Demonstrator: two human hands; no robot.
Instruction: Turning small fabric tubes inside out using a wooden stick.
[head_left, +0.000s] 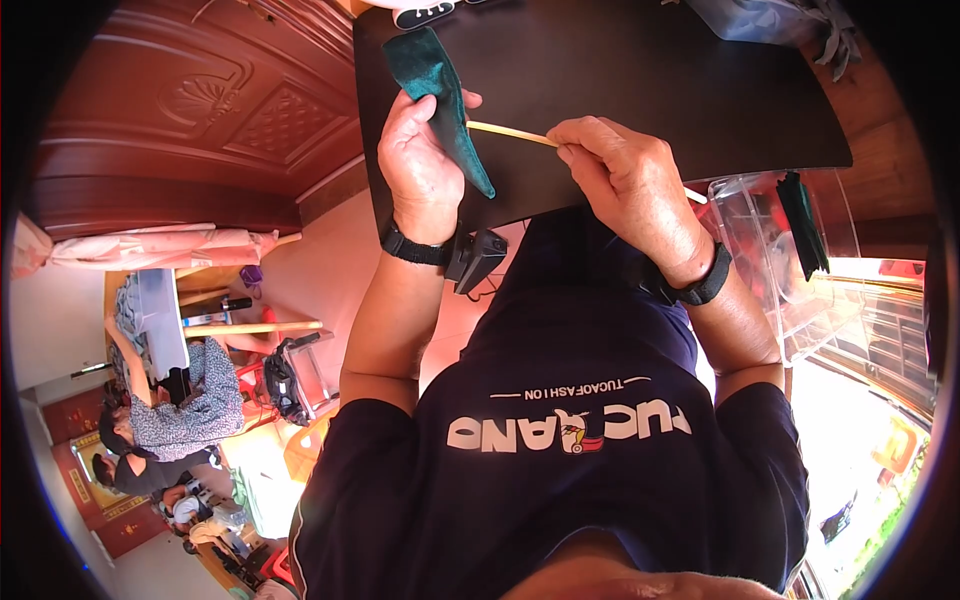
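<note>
My left hand (420,160) is closed around a dark green velvety strip of fabric (428,68), its thumb lying on the near side. One end of the strip stands up above the hand, and the other tapers to a point hanging below the fingers. To the right, my right hand (625,175) pinches a thin, light wooden stick (512,132). The stick runs left toward the fabric and its left end meets the strip's edge; whether it goes inside I cannot tell. Its other end pokes out past my right wrist.
The dark table (640,60) lies under both hands. At its right edge is a clear plastic box (750,220) with dark green fabric pieces (803,225) over its side. Grey-blue cloth (760,18) lies at the far right. People (185,420) sit at another table on the left.
</note>
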